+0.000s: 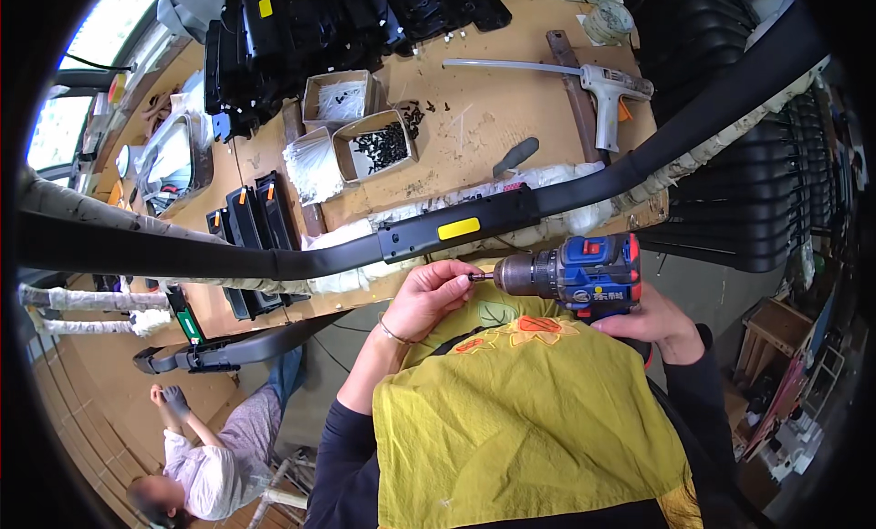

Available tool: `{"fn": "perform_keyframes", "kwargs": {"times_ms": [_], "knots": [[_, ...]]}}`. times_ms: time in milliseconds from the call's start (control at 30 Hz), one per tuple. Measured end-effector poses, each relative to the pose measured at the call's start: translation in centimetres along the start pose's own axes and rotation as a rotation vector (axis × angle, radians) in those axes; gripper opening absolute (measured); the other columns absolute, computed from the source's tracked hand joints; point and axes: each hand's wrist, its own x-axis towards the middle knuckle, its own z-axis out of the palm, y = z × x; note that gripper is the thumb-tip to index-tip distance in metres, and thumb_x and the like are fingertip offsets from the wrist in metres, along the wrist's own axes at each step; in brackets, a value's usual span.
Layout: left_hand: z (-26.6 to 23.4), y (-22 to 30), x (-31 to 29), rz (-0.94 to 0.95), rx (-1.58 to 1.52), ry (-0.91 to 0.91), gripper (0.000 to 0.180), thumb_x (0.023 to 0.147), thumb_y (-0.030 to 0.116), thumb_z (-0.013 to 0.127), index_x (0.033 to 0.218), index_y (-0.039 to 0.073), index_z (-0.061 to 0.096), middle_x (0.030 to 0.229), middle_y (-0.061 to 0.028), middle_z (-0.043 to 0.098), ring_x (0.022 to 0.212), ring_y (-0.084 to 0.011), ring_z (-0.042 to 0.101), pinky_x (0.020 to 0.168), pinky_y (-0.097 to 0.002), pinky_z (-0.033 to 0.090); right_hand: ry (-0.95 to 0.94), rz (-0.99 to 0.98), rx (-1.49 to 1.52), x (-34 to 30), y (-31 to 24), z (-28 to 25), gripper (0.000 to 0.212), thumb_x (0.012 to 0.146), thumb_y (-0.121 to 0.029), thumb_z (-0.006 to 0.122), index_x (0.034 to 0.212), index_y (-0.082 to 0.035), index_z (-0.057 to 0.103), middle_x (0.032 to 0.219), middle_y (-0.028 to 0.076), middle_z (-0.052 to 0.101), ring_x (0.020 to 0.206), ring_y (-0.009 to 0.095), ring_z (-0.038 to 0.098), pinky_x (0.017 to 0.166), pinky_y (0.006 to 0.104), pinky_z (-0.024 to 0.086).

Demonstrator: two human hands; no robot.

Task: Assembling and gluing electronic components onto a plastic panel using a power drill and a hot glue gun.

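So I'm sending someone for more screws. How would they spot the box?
On the brown wooden workbench, behind the long black moulded part, sit two open cardboard boxes. Take the nearer cardboard box of black screws; its neighbour holds white pieces.

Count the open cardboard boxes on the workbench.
2. One cardboard box holding pale parts sits beside the stacked black plastic parts; the other box, holding black screws, lies just below and right of it. More may be hidden behind the stacks.
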Motion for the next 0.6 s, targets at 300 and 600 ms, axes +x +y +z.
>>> {"fn": "perform_keyframes", "kwargs": {"times_ms": [300,600], "knots": [[0.0,2.0,1.3,-0.091,0.393,-0.153,0.021,0.101,0.019,0.057,0.11,0.002,0.067,0.079,0.0042,0.06,0.068,-0.0011,0.048,0.06,-0.0157,0.04,0.005,-0.05,-0.13,-0.3,0.0,-0.6,0.047,0.077,-0.001,0.071,0.123,-0.002,0.058,0.112,0.005,0.065,0.103,0.014,0.06,0.093,0.0307,0.047],[1.9,3.8,3.3,0.042,0.564,-0.261,0.03,0.102,0.022,0.054,0.125,0.002,0.059,0.097,-0.0014,0.065,0.075,-0.0045,0.055,0.064,-0.0199,0.044,0.137,0.131,-0.022,-0.7,-1.1,-0.3,0.03,0.079,-0.004,0.073,0.107,-0.002,0.062,0.087,0.004,0.066,0.076,0.011,0.064,0.067,0.0282,0.053]]}}
